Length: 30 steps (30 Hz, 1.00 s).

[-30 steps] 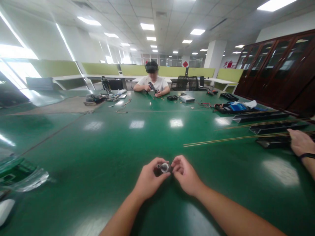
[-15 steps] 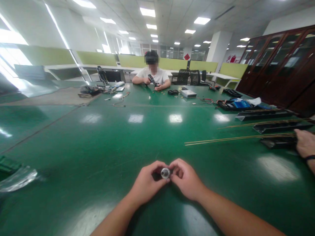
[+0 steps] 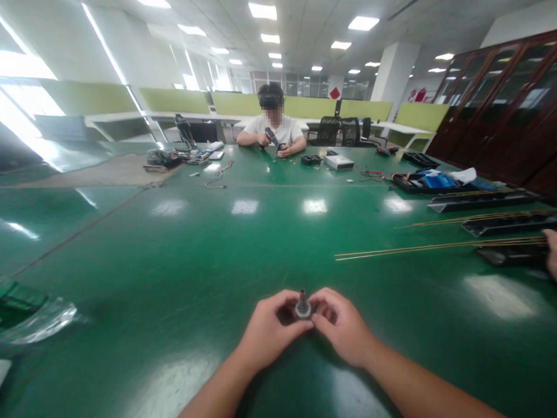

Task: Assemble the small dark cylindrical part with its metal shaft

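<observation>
Between my two hands, just above the green table, is a small silvery metal part [image 3: 302, 308] with a round collar and a narrow ribbed stem pointing up. My left hand [image 3: 272, 325] is curled round its left side, thumb and forefinger closed on the collar. From the other side, my right hand [image 3: 342, 325] pinches at the collar's right edge with its thumb and bent fingers. The underside of the part is hidden by the fingers.
The green table [image 3: 183, 278] stretches away in front. To the right lie thin brass-coloured rods [image 3: 404, 249] and black metal channels [image 3: 507, 225], with another person's hand [image 3: 552, 252] at the edge. Opposite, a person [image 3: 272, 128] holds a power drill [image 3: 272, 137]. Clear plastic [image 3: 47, 322] lies left.
The metal part has tipped: its round end faced me before, and its stem now points upward. Both hands still hold it. The view has swung slightly left.
</observation>
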Motion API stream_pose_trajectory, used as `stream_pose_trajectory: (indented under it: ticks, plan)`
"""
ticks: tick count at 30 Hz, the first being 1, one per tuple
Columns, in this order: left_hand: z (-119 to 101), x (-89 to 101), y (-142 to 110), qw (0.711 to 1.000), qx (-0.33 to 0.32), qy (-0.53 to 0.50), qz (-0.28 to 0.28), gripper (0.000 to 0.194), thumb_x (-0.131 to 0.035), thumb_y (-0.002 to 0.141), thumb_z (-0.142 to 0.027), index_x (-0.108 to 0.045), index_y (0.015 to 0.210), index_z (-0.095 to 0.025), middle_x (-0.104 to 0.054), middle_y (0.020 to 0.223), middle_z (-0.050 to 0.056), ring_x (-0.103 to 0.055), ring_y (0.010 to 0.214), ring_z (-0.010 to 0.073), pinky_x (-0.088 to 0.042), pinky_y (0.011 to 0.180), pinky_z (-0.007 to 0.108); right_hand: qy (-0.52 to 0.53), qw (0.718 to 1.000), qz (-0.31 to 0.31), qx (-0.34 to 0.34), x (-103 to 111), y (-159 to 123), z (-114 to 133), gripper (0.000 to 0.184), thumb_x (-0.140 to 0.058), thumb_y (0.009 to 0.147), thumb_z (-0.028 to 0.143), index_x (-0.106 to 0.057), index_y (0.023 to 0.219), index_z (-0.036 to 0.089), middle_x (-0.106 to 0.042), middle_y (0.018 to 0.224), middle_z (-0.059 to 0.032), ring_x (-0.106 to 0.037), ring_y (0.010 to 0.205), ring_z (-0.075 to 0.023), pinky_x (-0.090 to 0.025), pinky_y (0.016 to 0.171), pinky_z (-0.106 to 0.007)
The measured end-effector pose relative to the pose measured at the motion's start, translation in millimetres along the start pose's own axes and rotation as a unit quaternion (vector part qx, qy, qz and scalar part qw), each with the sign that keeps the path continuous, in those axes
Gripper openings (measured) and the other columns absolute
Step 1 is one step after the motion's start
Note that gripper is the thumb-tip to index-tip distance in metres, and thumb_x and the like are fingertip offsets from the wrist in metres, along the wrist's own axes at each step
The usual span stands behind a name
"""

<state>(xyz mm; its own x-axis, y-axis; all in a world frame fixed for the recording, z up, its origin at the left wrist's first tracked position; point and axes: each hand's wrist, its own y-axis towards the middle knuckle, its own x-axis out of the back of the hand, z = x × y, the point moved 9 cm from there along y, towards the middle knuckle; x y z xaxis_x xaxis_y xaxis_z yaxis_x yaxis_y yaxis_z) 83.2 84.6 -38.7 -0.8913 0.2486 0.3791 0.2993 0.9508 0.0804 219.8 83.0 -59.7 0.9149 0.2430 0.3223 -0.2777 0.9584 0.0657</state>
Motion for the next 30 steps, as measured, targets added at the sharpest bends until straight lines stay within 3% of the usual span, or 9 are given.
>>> stream_pose_trajectory:
  ticks: [8,13,22,30]
  plan:
    - [0,-3.0,0,0.999,-0.025,0.022,0.006,0.027,-0.076,0.076,-0.030,-0.068,0.099,-0.020,-0.071,0.093,0.003,-0.066,0.085,0.0185,-0.051,0.080,0.029,-0.012,1.000,-0.006,0.016,2,1,-2,0.018,-0.065,0.080,0.016,-0.067,0.097,0.019,-0.064,0.082,-0.0007,-0.056,0.069,-0.0134,-0.044,0.064,-0.025]
    - [-6,-5.0,0,0.999,-0.045,0.012,0.013,0.023,-0.077,0.075,-0.022,-0.068,0.096,-0.021,-0.070,0.090,0.000,-0.065,0.082,0.0160,-0.049,0.076,0.025,-0.012,1.000,-0.004,0.011,1,0,-6,0.017,-0.067,0.080,0.021,-0.066,0.097,0.018,-0.063,0.076,0.0005,-0.053,0.064,-0.0123,-0.041,0.060,-0.024]
    - [-3,-5.1,1,0.999,-0.050,0.008,0.003,0.022,-0.070,0.074,-0.014,-0.069,0.096,-0.021,-0.070,0.094,0.001,-0.064,0.082,0.0156,-0.049,0.077,0.026,-0.008,1.000,-0.008,0.003,1,1,-10,0.024,-0.063,0.076,0.012,-0.064,0.099,0.019,-0.059,0.072,0.0027,-0.049,0.059,-0.0105,-0.038,0.056,-0.023]
    - [-9,-0.9,-1,0.995,-0.093,0.020,-0.013,0.022,-0.066,0.075,-0.009,-0.065,0.093,-0.020,-0.065,0.099,0.003,-0.060,0.089,0.0162,-0.046,0.077,0.027,-0.012,1.000,-0.015,0.009,1,1,-8,0.028,-0.063,0.074,0.008,-0.063,0.100,0.020,-0.056,0.070,0.0042,-0.050,0.059,-0.0105,-0.039,0.055,-0.022]
